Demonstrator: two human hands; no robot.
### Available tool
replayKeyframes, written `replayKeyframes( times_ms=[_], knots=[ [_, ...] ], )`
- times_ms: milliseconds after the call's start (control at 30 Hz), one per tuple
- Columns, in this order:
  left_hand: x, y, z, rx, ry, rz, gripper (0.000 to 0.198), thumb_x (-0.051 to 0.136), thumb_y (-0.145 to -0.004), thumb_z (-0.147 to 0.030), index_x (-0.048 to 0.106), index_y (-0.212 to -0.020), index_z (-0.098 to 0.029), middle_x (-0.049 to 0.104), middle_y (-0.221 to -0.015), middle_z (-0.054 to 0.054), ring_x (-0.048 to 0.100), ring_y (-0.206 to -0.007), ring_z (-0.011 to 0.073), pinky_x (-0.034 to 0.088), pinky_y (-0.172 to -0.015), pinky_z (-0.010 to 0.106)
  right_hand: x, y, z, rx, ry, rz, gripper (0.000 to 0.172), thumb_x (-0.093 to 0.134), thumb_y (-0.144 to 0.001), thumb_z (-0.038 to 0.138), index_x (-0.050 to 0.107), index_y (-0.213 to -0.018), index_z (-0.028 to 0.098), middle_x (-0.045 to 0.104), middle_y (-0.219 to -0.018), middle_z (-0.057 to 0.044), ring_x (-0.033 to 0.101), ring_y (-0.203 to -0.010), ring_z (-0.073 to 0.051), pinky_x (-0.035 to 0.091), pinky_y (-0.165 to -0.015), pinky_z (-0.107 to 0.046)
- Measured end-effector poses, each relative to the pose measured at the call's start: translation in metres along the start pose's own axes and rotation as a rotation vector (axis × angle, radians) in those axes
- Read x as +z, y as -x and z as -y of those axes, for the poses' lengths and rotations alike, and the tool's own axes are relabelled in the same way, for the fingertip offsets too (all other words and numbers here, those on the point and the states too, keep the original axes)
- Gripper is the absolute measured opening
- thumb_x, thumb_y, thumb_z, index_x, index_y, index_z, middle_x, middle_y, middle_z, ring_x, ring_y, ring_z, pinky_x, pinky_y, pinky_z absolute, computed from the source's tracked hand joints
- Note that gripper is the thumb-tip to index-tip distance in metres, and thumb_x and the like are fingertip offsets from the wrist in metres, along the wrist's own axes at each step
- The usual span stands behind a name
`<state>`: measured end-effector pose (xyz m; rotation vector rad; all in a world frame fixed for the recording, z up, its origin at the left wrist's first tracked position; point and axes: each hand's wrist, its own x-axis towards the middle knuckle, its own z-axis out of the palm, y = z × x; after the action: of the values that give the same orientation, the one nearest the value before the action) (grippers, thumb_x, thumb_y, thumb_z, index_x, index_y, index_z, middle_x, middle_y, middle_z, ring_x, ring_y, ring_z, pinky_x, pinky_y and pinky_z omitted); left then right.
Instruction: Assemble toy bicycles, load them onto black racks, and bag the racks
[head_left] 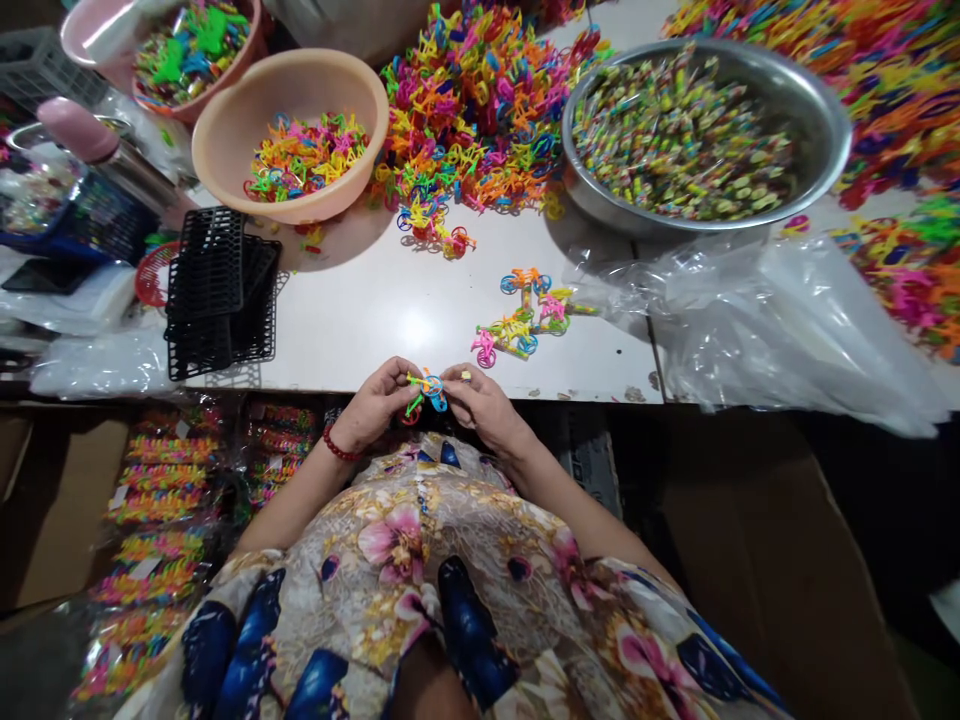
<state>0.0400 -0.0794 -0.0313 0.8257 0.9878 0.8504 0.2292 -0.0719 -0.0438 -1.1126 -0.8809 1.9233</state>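
On the table (345, 330), a pile of toy bikes (480, 110) sits between the plastic basin (217, 140), left, and the metal basin (831, 135), right. Wrapped pieces (682, 140) are in the metal basin. Grid trays (204, 275) lie in front of the plastic basin, plastic bags (780, 310) in front of the metal one, and loose toy bikes (517, 328) between.

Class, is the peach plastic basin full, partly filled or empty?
Partly filled: in the peach plastic basin, colourful plastic pieces lie heaped well below its rim.

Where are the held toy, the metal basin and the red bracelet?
Held toy (435, 390), head view: its blue part.
Metal basin (819, 135), head view: right inner wall.
Red bracelet (334, 450), head view: its beads.
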Motion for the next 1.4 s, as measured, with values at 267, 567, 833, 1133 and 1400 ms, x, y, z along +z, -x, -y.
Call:
replayKeyframes(
  times_ms=[267,567,833,1133,1400],
  knots=[
    [0.002,-0.005,0.003,0.070,-0.056,-0.091,0.033,0.078,-0.078,-0.042,0.060,-0.092,-0.018,0.064,-0.084,-0.001,0.057,-0.069,0.0084,0.045,-0.062,0.019,-0.002,0.003,0.000,-0.002,-0.061,0.095,0.054,0.079,-0.074,0.045,0.061,-0.119,0.023,0.051,-0.065,0.009,0.031,-0.045,-0.004,0.025,-0.041,-0.019],
    [0.009,-0.003,0.001,0.162,-0.237,-0.165,0.032,0.074,-0.080,-0.046,0.061,-0.088,-0.017,0.060,-0.080,-0.002,0.051,-0.068,0.0090,0.043,-0.062,0.020,0.002,0.001,-0.007,-0.113,0.156,0.036,0.041,0.075,-0.078,0.044,0.069,-0.110,0.019,0.069,-0.096,-0.001,0.061,-0.083,-0.013,0.049,-0.078,-0.025],
    [0.007,0.000,0.003,0.260,-0.525,-0.146,0.024,0.062,-0.090,-0.039,0.064,-0.097,-0.017,0.066,-0.086,0.003,0.058,-0.074,0.0127,0.046,-0.066,0.023,-0.002,0.006,-0.007,-0.258,0.422,-0.046,0.039,0.068,-0.085,0.047,0.071,-0.113,0.020,0.070,-0.103,-0.003,0.063,-0.092,-0.016,0.049,-0.085,-0.027],
    [0.011,0.001,0.003,0.352,-0.630,-0.145,0.017,0.063,-0.090,-0.033,0.064,-0.098,-0.018,0.066,-0.090,0.004,0.061,-0.079,0.0135,0.049,-0.074,0.026,-0.005,0.006,0.000,-0.243,0.576,-0.005,0.044,0.059,-0.090,0.051,0.071,-0.115,0.016,0.065,-0.076,0.000,0.057,-0.069,-0.013,0.047,-0.069,-0.025],
    [0.017,-0.009,-0.003,-0.094,0.174,-0.241,0.034,0.086,-0.064,-0.032,0.062,-0.082,-0.014,0.065,-0.075,-0.001,0.059,-0.059,0.0084,0.049,-0.054,0.020,-0.004,0.001,0.003,-0.368,0.554,-0.210,0.034,0.064,-0.086,0.048,0.065,-0.100,0.017,0.063,-0.077,0.001,0.057,-0.065,-0.011,0.046,-0.063,-0.023]
  ],
)
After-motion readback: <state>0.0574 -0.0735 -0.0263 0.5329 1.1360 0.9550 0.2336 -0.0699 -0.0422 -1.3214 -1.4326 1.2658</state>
